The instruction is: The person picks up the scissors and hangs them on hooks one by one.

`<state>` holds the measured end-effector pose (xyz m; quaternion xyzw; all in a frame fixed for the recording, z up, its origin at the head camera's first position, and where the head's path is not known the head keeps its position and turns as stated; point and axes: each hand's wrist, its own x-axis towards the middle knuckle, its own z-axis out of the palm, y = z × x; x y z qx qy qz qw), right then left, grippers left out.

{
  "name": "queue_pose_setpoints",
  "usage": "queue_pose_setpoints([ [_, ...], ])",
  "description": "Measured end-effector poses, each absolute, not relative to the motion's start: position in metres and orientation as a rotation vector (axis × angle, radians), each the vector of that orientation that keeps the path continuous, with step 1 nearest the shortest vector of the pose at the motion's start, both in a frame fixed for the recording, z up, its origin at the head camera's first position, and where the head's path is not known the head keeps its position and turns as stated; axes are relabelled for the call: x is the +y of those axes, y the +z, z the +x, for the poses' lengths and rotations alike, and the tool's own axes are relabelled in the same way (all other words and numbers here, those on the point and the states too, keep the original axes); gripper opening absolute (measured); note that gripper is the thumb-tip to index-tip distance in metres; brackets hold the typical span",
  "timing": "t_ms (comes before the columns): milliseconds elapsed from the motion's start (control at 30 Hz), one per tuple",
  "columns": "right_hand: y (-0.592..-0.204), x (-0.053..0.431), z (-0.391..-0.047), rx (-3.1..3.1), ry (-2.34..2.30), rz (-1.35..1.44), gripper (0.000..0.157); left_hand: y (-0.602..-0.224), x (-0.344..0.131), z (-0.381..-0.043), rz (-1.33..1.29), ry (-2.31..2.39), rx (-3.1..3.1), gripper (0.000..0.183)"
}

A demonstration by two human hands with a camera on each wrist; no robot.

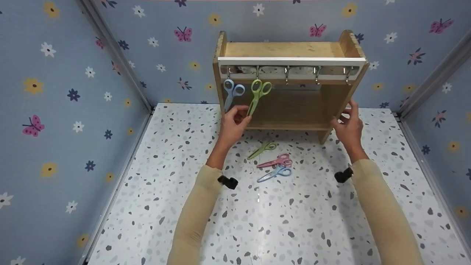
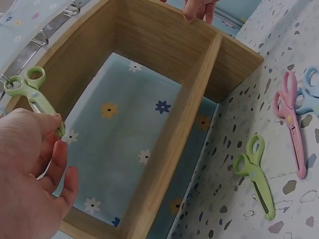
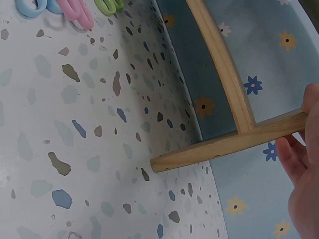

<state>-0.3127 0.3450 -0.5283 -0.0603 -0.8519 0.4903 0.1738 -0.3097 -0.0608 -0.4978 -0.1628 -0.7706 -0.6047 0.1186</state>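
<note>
My left hand [image 1: 234, 123] pinches the blade end of green scissors [image 1: 256, 96], whose handle loop hangs at the second hook of the rack. Blue scissors [image 1: 232, 92] hang from the first hook, just left of them. The wooden shelf [image 1: 283, 125] stands upright against the back wall, with a metal hook rail [image 1: 272, 70] along its upper front. At the shelf's right side panel, my right hand [image 1: 349, 127] grips the edge between thumb and fingers. In the left wrist view, the thumb and forefinger close on the green blades while the other fingers are loosely bent.
On the speckled table [image 1: 294, 221] before the shelf lie another green pair of scissors [image 1: 263, 149], a pink pair [image 1: 276, 161] and a blue pair [image 1: 275, 173]. The pink and blue handles lie close together. Flowered panels [image 1: 121, 147] enclose the table at the left, back and right.
</note>
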Motion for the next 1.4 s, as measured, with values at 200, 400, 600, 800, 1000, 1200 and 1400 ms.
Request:
queue_pose_setpoints([
  [200,-0.527,0.346,-0.313,-2.422,1.417,-0.185,0.087,-0.505,-0.064,-0.308,-0.468,-1.770,-2.259,0.031],
  [400,-0.526,0.346,-0.313,-2.422,1.422,-0.180,0.086,-0.510,-0.066,-0.306,-0.459,-1.768,-2.281,0.031],
  [600,-0.527,0.345,-0.312,-2.422,1.399,-0.163,0.085,-0.514,-0.068,-0.306,-0.456,-1.778,-2.295,0.031],
  [800,-0.527,0.345,-0.311,-2.418,1.408,-0.154,0.085,-0.516,-0.070,-0.305,-0.434,-1.795,-2.311,0.031],
  [1000,-0.526,0.346,-0.312,-2.416,1.402,-0.150,0.085,-0.516,-0.070,-0.304,-0.433,-1.789,-2.316,0.032],
  [1200,-0.526,0.346,-0.312,-2.419,1.394,-0.148,0.085,-0.515,-0.070,-0.304,-0.441,-1.785,-2.319,0.032],
  [1400,-0.527,0.346,-0.312,-2.420,1.404,-0.156,0.086,-0.515,-0.069,-0.303,-0.449,-1.787,-2.333,0.034],
])
